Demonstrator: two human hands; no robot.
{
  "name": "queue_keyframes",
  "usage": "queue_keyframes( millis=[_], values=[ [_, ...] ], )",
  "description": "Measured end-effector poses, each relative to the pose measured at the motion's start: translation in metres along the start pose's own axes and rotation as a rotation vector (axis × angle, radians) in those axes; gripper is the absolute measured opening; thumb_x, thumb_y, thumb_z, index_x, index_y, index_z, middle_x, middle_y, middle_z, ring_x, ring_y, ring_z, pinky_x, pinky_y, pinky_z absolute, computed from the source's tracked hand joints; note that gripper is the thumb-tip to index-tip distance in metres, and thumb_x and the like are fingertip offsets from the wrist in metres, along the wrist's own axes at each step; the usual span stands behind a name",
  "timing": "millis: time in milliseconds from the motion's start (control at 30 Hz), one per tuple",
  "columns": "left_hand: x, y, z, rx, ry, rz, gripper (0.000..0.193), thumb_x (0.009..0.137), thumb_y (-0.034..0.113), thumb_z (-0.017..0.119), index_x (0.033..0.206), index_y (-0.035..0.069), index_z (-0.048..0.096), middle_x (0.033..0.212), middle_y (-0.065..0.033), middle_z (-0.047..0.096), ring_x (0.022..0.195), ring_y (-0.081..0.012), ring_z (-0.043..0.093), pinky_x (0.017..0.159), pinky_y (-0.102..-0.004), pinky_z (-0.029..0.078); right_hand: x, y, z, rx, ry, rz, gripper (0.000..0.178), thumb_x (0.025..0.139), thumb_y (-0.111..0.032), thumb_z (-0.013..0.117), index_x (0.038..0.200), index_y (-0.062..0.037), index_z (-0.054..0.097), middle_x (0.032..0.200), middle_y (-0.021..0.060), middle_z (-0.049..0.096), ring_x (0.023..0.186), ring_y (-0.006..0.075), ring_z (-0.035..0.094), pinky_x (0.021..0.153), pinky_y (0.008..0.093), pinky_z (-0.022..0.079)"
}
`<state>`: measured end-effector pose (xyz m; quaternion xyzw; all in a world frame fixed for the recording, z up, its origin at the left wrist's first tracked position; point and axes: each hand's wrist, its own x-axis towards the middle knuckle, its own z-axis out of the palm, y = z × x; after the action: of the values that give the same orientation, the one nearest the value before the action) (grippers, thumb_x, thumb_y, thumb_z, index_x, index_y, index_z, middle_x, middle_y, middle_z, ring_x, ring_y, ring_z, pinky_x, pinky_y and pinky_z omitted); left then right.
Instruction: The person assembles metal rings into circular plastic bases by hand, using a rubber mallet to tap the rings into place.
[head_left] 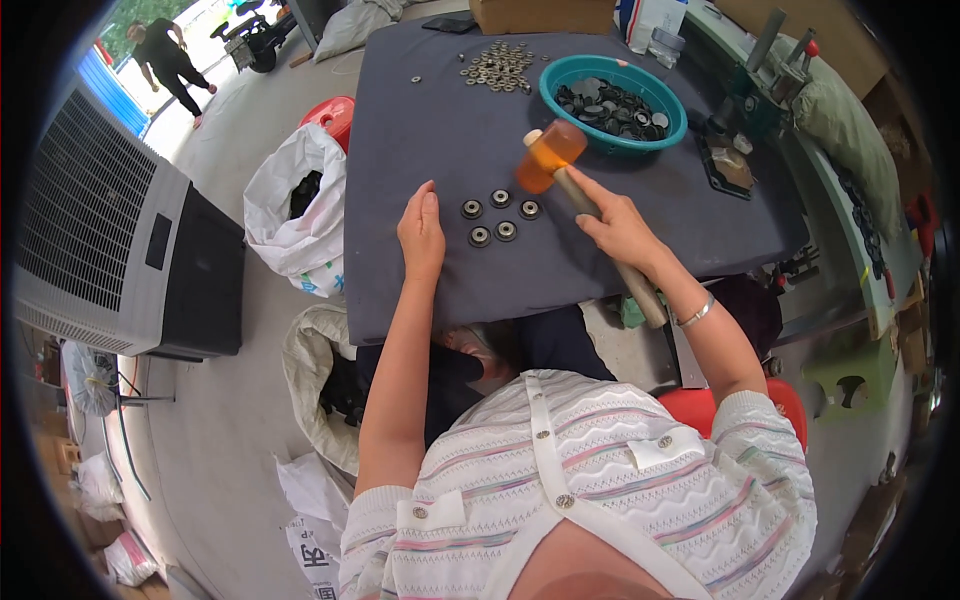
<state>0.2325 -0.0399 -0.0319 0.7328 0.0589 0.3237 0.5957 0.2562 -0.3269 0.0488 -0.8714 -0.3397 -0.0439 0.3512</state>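
Note:
My right hand (pixel 622 232) is closed around the wooden handle of a mallet (pixel 549 157). The mallet's amber-orange head is raised a little above the grey-covered table (pixel 400 120). Below and left of that head, several small round parts (pixel 501 230) sit in a loose cluster, each a shiny metal bearing set in a black ring. To the left of the cluster, my left hand (pixel 422 235) stands on its edge on the cloth, fingers stretched out and thumb up. It holds nothing and does not touch the parts.
A teal basin (pixel 672 135) of black discs stands at the far right. Many loose metal bearings (pixel 498 67) lie at the back, near a cardboard box (pixel 545 14). White sacks (pixel 262 205) stand left of the table, beside a large air cooler (pixel 195 270). Another person (pixel 170 65) is far off.

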Motion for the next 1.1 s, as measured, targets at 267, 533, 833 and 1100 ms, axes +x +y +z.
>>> queue_keyframes(
  millis=[267,533,833,1100],
  values=[
    [-0.007,0.023,0.013,0.418,-0.322,0.322,0.047,0.085,0.030,0.064,0.123,0.004,0.057,0.126,-0.0185,0.057,0.116,-0.0338,0.053,0.098,-0.0415,0.042,-0.101,0.040,-0.073,0.561,0.068,0.536,0.069,0.076,-0.001,0.061,0.141,-0.0008,0.036,0.090,0.0052,0.057,0.057,0.0083,0.052,0.048,0.0231,0.044],
    [-0.021,0.030,0.024,0.600,-0.424,0.388,0.053,0.081,0.028,0.068,0.124,0.000,0.056,0.128,-0.0195,0.055,0.119,-0.0350,0.050,0.103,-0.0450,0.035,-0.104,0.100,-0.101,-0.560,0.017,0.397,0.033,0.080,-0.017,0.065,0.107,0.0012,0.057,0.092,0.0191,0.063,0.081,0.0345,0.062,0.077,0.0448,0.049],
    [-0.012,0.014,-0.007,-0.137,-0.218,-0.066,0.038,0.092,0.004,0.056,0.129,-0.003,0.051,0.123,-0.0149,0.060,0.115,-0.0194,0.056,0.098,-0.0300,0.044,0.041,0.046,-0.101,-0.412,0.274,0.100,0.022,0.083,-0.020,0.062,0.098,-0.0043,0.066,0.090,0.0182,0.064,0.087,0.0358,0.062,0.078,0.0450,0.049],
    [-0.016,0.001,0.011,-0.207,-0.204,-0.051,0.033,0.091,0.008,0.059,0.123,0.000,0.056,0.112,-0.0103,0.065,0.104,-0.0143,0.061,0.090,-0.0269,0.047,0.116,0.114,-0.079,-0.595,-0.148,0.403,0.043,0.068,-0.023,0.074,0.107,-0.0054,0.068,0.102,0.0213,0.066,0.099,0.0354,0.063,0.087,0.0423,0.050]
  ],
)
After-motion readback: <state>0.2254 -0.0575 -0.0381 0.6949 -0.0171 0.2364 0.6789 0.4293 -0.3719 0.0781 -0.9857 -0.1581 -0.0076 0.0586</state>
